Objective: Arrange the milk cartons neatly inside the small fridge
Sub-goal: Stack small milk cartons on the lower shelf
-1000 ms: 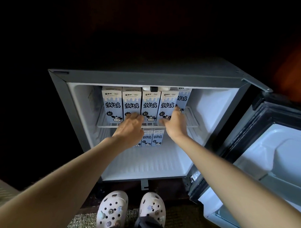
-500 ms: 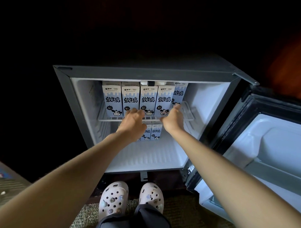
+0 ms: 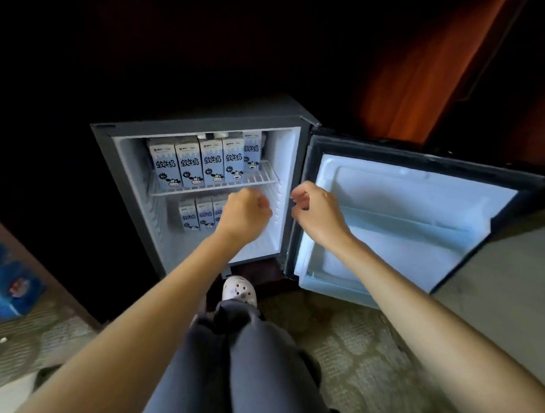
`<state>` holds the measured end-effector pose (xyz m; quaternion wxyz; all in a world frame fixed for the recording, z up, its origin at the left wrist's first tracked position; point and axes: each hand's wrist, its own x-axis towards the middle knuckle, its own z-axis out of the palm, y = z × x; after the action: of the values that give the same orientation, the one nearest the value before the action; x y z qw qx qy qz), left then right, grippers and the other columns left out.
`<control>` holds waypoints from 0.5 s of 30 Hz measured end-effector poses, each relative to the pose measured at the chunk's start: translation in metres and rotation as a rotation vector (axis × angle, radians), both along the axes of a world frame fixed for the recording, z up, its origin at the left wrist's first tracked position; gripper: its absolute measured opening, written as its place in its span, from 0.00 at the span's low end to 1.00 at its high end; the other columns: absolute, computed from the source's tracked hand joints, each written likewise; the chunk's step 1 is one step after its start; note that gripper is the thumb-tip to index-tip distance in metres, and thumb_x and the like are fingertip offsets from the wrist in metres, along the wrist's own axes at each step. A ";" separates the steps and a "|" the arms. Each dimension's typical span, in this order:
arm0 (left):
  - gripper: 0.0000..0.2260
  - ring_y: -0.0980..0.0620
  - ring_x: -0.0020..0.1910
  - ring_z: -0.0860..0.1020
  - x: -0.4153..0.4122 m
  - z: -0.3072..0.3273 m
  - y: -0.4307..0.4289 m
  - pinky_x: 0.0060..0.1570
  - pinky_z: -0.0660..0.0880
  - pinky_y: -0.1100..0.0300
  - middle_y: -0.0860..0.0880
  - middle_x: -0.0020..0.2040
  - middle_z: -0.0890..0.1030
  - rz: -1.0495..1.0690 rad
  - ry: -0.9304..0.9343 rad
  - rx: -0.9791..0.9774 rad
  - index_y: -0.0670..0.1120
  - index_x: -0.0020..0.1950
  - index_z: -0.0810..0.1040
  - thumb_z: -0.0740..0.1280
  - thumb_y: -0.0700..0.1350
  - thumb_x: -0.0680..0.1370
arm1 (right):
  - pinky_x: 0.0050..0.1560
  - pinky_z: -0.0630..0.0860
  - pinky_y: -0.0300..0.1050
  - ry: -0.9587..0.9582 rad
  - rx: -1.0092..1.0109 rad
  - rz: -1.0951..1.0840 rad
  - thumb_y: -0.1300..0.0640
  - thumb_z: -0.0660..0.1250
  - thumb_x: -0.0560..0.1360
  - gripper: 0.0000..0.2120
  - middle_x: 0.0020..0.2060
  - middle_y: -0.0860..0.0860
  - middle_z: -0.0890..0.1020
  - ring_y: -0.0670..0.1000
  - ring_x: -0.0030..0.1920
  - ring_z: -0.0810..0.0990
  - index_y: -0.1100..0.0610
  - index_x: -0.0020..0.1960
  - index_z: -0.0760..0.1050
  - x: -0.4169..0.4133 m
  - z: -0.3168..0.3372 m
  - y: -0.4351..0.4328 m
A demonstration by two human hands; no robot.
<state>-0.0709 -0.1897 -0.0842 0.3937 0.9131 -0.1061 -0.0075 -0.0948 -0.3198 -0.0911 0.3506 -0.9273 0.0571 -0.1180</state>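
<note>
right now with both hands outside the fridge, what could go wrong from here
1. The four front milk cartons stand close to the wire shelf's front edge, so slamming the open door might tip one forward.
2. The rightmost carton sits further back, so the row isn't flush.
3. The left hand hides part of the lower cartons, so their alignment can't be checked.

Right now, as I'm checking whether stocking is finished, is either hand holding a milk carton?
No: the left hand and right hand hang empty before the fridge, clear of the milk cartons.
</note>
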 end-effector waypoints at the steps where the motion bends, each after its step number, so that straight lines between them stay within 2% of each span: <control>1: 0.10 0.44 0.44 0.78 -0.017 0.003 -0.009 0.47 0.76 0.56 0.42 0.44 0.80 -0.023 0.010 -0.017 0.37 0.49 0.80 0.59 0.36 0.77 | 0.51 0.74 0.43 -0.010 0.002 -0.018 0.67 0.62 0.73 0.12 0.53 0.55 0.80 0.54 0.53 0.79 0.61 0.56 0.75 -0.021 0.002 -0.007; 3: 0.09 0.42 0.49 0.80 -0.054 0.004 -0.031 0.52 0.77 0.54 0.40 0.48 0.82 -0.077 0.016 -0.062 0.38 0.51 0.80 0.60 0.37 0.77 | 0.48 0.72 0.41 -0.024 -0.023 -0.070 0.66 0.63 0.74 0.11 0.52 0.54 0.80 0.53 0.51 0.78 0.60 0.55 0.75 -0.067 0.002 -0.023; 5: 0.10 0.40 0.51 0.79 -0.092 -0.001 -0.054 0.53 0.77 0.53 0.39 0.50 0.82 -0.128 0.023 -0.080 0.38 0.52 0.80 0.61 0.37 0.76 | 0.50 0.74 0.43 -0.001 -0.074 -0.126 0.64 0.63 0.74 0.10 0.53 0.54 0.80 0.53 0.51 0.78 0.60 0.55 0.74 -0.112 -0.005 -0.044; 7: 0.10 0.41 0.52 0.79 -0.129 -0.013 -0.078 0.53 0.75 0.56 0.40 0.51 0.82 -0.177 0.058 -0.075 0.39 0.53 0.80 0.61 0.38 0.76 | 0.53 0.74 0.46 0.060 -0.126 -0.180 0.65 0.62 0.74 0.11 0.54 0.54 0.80 0.54 0.52 0.79 0.60 0.55 0.74 -0.157 -0.018 -0.068; 9: 0.10 0.41 0.52 0.79 -0.164 -0.029 -0.102 0.52 0.76 0.56 0.40 0.50 0.83 -0.238 0.127 -0.070 0.39 0.52 0.80 0.61 0.38 0.76 | 0.52 0.73 0.45 0.122 -0.160 -0.248 0.66 0.61 0.74 0.11 0.54 0.55 0.80 0.56 0.53 0.79 0.61 0.56 0.74 -0.203 -0.035 -0.093; 12: 0.11 0.39 0.52 0.80 -0.214 -0.058 -0.137 0.52 0.76 0.52 0.38 0.49 0.83 -0.359 0.218 -0.006 0.38 0.50 0.80 0.60 0.39 0.76 | 0.50 0.72 0.45 0.210 -0.166 -0.341 0.65 0.62 0.74 0.10 0.52 0.59 0.80 0.59 0.53 0.78 0.63 0.54 0.74 -0.266 -0.064 -0.121; 15: 0.12 0.40 0.55 0.79 -0.265 -0.088 -0.167 0.52 0.75 0.54 0.39 0.53 0.81 -0.483 0.267 0.121 0.40 0.54 0.80 0.60 0.40 0.76 | 0.52 0.72 0.47 0.291 -0.092 -0.422 0.64 0.61 0.73 0.10 0.52 0.60 0.80 0.60 0.53 0.77 0.63 0.53 0.75 -0.322 -0.102 -0.138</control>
<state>-0.3358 -0.3566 -0.1719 0.3356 0.8741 -0.2675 -0.2275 -0.4171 -0.4580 -0.1932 0.2636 -0.9170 0.2939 -0.0564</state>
